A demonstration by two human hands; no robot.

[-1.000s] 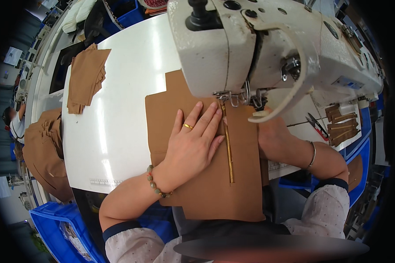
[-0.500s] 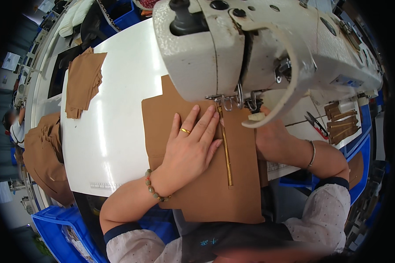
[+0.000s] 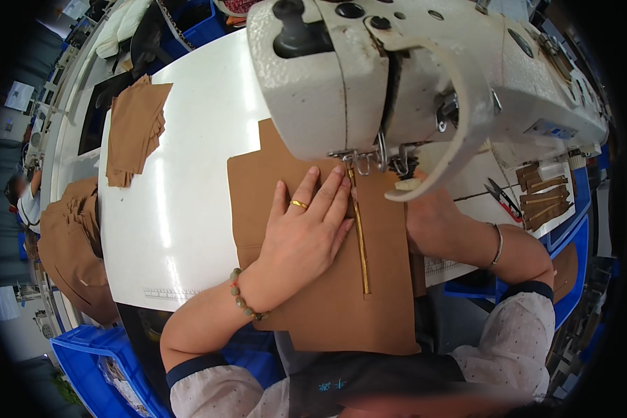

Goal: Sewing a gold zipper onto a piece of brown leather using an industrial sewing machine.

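Observation:
A brown fabric panel (image 3: 327, 306) lies under the head of a white sewing machine (image 3: 313, 83). Down the panel runs a gold-toothed zipper (image 3: 361, 244), its far end below the presser foot (image 3: 359, 161). My left hand (image 3: 305, 223) rests flat on the panel just left of the zipper, fingers stretched toward the foot. On the right, my right hand (image 3: 428, 216) is at the panel's edge, beneath the machine's curved pale guard. Its fingers are hidden by the guard and machine parts, so what they touch does not show.
Brown fabric pieces (image 3: 138, 132) are stacked on the white table (image 3: 188, 202) at left, with a larger brown heap (image 3: 73, 244) beside it. Thread snips (image 3: 503, 198) and short zipper pieces (image 3: 545, 198) lie at right. Blue crates (image 3: 97, 355) stand below the table.
The view has shifted very slightly. Both hands, the panel and the zipper keep practically the same places under the machine.

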